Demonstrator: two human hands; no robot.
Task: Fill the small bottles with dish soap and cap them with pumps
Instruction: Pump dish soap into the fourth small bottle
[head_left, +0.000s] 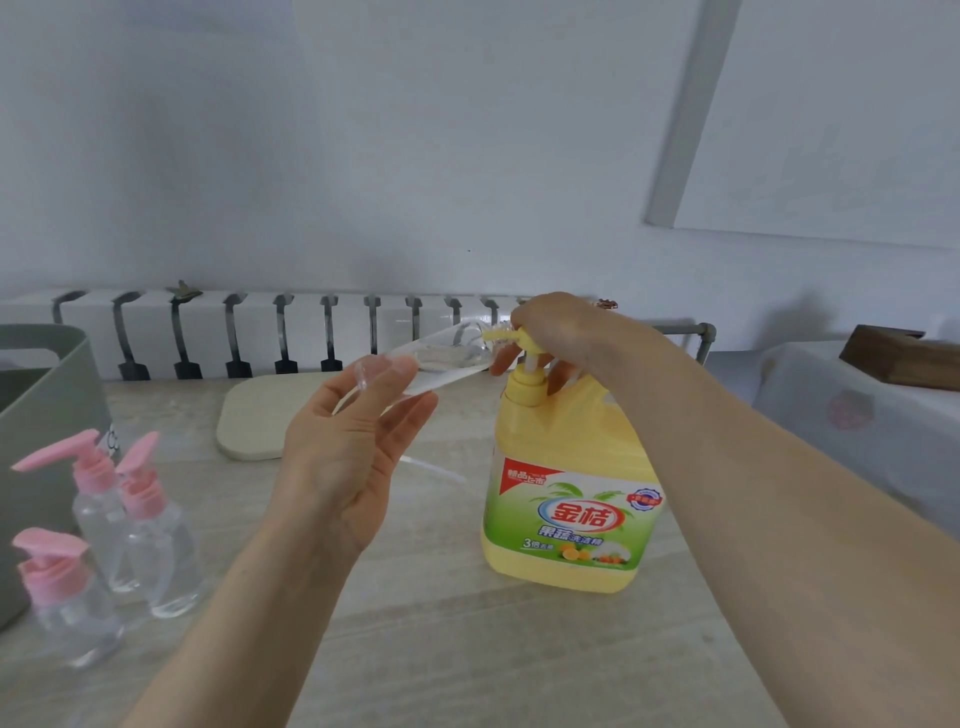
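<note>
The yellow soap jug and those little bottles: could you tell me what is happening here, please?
A person is filling a clear bottle from the jug. The left hand holds the bottle tilted, its mouth at the jug's pump, and the right hand grips the pump. A little liquid lies in the bottle. Three capped bottles with pink pumps stand at the table's left.
</note>
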